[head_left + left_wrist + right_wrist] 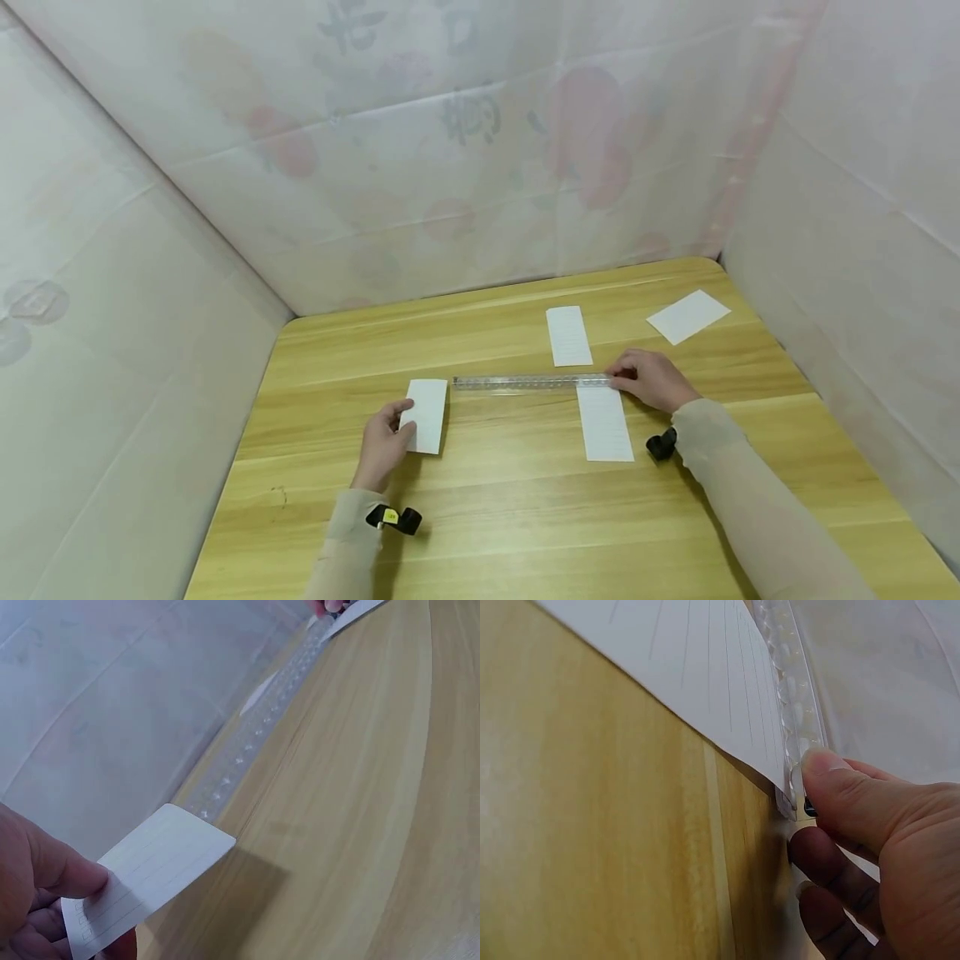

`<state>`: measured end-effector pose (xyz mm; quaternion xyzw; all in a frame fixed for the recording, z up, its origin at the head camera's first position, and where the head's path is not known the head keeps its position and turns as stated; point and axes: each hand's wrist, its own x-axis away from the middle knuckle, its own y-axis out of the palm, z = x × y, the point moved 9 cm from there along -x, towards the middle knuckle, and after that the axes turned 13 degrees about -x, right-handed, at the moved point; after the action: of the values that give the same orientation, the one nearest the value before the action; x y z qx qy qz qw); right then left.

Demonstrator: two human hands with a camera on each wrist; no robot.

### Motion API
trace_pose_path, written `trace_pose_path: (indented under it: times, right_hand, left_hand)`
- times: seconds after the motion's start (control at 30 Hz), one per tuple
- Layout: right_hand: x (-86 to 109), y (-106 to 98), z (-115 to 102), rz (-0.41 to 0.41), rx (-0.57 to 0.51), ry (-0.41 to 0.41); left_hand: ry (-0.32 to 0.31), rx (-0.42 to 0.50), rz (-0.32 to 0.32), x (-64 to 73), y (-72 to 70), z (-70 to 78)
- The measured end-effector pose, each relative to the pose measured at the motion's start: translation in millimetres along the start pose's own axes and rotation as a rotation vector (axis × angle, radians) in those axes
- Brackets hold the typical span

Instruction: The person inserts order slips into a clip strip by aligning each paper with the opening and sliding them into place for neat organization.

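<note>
My left hand (385,442) pinches a white lined card (427,417) by its left side, thumb on its face. In the left wrist view the card (161,874) is tilted and casts a shadow on the wood. A clear plastic ruler (517,382) with a wavy pattern stretches to the right of that card. Its right end is pinched between the thumb and fingers of my right hand (651,379). That end of the ruler overlaps the top edge of a second lined card (606,425), also seen as a lined card (697,667) in the right wrist view.
Another lined card (569,337) lies farther back, beyond the ruler. A white card (688,317) sits askew near the back right corner of the wooden table (510,517). Printed fabric walls (450,208) enclose the table at the back and sides.
</note>
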<state>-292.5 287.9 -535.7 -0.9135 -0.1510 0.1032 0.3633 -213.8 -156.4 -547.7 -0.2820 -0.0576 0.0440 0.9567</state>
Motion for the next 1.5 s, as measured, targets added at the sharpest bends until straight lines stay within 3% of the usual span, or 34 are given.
trace_pose_path:
  times: [0.23, 0.47, 0.77, 1.5]
  right_hand:
    - [3.4, 0, 2, 0.006, -0.004, 0.001]
    - [6.3, 5, 2, 0.001, -0.005, 0.017]
    - [3.5, 4, -3, -0.008, -0.001, 0.017]
    - [0.6, -1, -5, -0.008, 0.002, 0.016]
  left_hand:
    - [0.013, 0.057, -0.016, 6.5, 10.6, 3.2]
    - [-0.015, 0.075, -0.043, 15.3, 20.3, -2.6]
    - [0.024, 0.077, -0.060, 12.4, 30.5, 3.7]
    - [-0.019, 0.029, -0.073, 8.0, 42.3, 6.6]
